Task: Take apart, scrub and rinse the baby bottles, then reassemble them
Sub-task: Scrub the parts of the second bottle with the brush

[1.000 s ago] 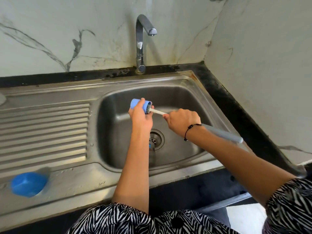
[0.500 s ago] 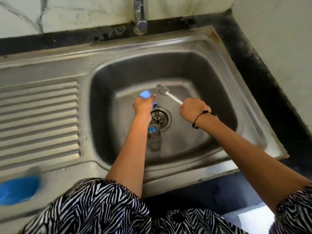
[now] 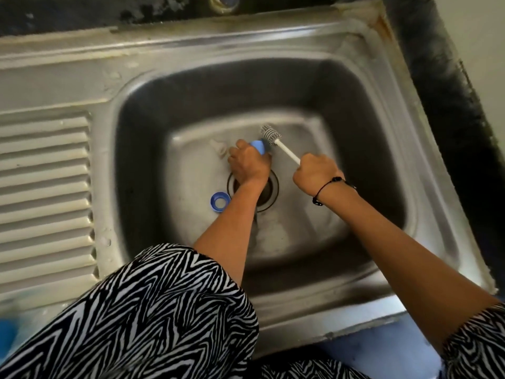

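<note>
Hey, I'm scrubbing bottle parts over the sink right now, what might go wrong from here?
The blue ring lies loose on the basin floor right beside the open drain, so rinse water may push it onto the opening. The left hand grips the small blue piece low over that drain; if it slips, it could drop there. The brush is outside the piece, so bristles may flick water.

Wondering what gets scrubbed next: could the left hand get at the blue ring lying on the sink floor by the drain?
Probably yes. The blue ring lies uncovered just beside the left forearm, nothing on top of it. But the left hand grips a blue bottle part, so it would likely have to put that down first.
</note>
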A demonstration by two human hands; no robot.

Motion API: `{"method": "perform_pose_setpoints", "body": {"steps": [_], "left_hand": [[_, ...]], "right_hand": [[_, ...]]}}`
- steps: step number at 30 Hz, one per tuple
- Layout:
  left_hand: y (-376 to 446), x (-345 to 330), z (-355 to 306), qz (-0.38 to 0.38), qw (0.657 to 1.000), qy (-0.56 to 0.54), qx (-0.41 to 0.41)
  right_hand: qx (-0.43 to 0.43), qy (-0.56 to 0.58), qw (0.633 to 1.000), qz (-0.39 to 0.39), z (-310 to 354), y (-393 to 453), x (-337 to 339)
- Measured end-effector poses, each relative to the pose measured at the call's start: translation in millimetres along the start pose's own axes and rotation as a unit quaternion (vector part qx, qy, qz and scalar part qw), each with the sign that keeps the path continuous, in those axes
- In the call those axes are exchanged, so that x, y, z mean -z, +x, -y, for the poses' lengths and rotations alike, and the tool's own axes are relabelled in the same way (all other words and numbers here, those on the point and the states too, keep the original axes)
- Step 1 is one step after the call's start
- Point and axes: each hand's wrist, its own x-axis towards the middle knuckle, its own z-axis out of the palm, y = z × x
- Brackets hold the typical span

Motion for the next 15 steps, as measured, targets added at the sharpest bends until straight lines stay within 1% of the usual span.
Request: {"method": "perform_pose_setpoints", "body": {"steps": [5, 9, 12, 15], "left_hand": [[0, 2, 2, -0.003, 0.999, -0.042, 0.003], [-8, 10, 1, -0.011, 0.998, -0.065, -0.003], [-15, 18, -1, -0.017, 0.997, -0.078, -0.016], [-30, 27, -6, -0.015, 0.993, -0.116, -0.028]], "right_hand": [[0.008, -0.013, 1.0, -0.003, 5, 0, -5], [0.014, 0.002, 1.0, -0.01, 7, -9, 0], [0.017, 0.016, 0.999, -0.024, 4, -21, 9], [0.02, 0.032, 0.998, -0.05, -3, -36, 18]]}}
